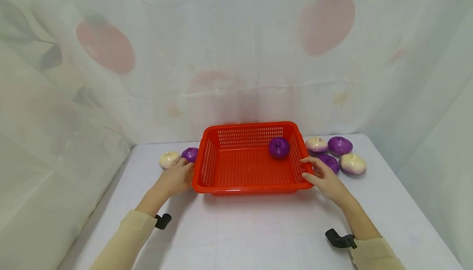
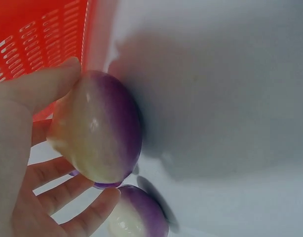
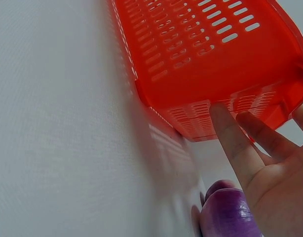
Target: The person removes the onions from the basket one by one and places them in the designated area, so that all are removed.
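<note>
My left hand point(image 1: 176, 178) is beside the left end of a red plastic basket point(image 1: 248, 188). In the left wrist view it holds a cream-and-purple turnip point(image 2: 94, 131), thumb on one side and fingers round the other; from the head this turnip is mostly hidden. Just beyond that hand lie a pale turnip point(image 1: 168, 159) and a purple one point(image 1: 189, 153). My right hand point(image 1: 328, 181) grips the basket's right rim, with two fingers against the outer wall in the right wrist view. Inside the basket, a purple turnip point(image 1: 278, 147) sits toward the right end.
Right of the basket several turnips lie together, among them a purple one point(image 1: 340, 145) and a cream one point(image 1: 352, 164). The white-covered table point(image 1: 255, 233) ends at a printed curtain point(image 1: 236, 56) behind, with more curtain hanging at both sides.
</note>
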Tool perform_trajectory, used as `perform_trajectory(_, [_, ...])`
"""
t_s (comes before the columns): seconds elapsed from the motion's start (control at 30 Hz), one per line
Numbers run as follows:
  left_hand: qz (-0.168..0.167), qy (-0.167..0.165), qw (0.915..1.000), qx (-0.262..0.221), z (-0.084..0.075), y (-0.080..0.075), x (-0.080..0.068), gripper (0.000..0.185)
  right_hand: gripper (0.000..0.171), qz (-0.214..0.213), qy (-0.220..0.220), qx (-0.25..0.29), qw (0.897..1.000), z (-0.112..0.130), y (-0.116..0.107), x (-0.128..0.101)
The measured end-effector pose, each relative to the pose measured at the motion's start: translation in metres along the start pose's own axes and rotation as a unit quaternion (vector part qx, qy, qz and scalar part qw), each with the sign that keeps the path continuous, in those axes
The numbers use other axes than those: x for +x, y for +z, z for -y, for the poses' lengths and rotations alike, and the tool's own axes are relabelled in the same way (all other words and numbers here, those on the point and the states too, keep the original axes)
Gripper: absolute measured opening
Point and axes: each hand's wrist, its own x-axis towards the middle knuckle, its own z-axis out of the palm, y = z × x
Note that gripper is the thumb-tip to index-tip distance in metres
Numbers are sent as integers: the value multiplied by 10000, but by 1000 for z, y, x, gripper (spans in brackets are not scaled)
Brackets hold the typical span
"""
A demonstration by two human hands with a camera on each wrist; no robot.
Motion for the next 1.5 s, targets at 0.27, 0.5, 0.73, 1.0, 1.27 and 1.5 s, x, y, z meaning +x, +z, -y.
perform_trajectory(0.27, [403, -279, 9987, -156, 0, -11, 0, 43, 44, -22, -15, -70, 10000, 1, 1, 1])
perform_trajectory(0.5, [521, -334, 9981, -63, 0, -37, 6, 36, 43, -84, -51, -210, 9997, 1, 1, 1])
perform_trajectory(0.73, [52, -35, 10000, 26, -5, -60, 17, 29, 44, -10, -81, -43, 10000, 0, 0, 1])
perform_trajectory(1.0, [-345, 243, 9991, 36, -26, -82, 35, 20, 44, 29, -29, 111, 9999, 0, 1, 1])
perform_trajectory(1.27, [-503, 620, 9967, 108, -52, -91, 54, 22, 46, 34, 110, 186, 9998, 1, 1, 0])
perform_trajectory(1.5, [-479, 880, 9947, 208, -78, -96, 76, 26, 46, 81, 175, 201, 9996, 2, -1, 0])
